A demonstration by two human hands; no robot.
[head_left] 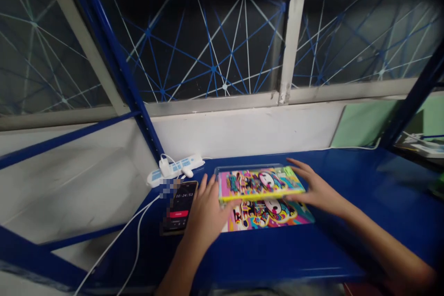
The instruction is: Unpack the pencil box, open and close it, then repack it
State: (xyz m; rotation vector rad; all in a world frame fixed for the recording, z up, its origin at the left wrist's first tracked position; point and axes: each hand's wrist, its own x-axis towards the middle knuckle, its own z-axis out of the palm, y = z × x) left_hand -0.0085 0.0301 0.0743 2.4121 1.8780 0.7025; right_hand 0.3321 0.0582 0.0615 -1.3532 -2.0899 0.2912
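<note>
A flat colourful box (260, 182) with a cartoon character on top and a yellow front edge is between my two hands. My left hand (208, 208) grips its left end, thumb at the front corner. On the right end, my right hand (315, 189) has its fingers behind the edge and its thumb in front. Beneath the box lies a picture (270, 215) with a similar print, partly covered by it. A clear plastic rim (249, 166) shows just behind the box; the rest of that piece is hidden.
Left of my left hand, a phone (181, 203) shows a running timer. Behind it sits a white power strip (176, 170) with plugs, and white cables (138, 222) hang off the blue table (277, 259). Blue metal posts (114, 64) frame both sides; a window wall (222, 32) stands behind.
</note>
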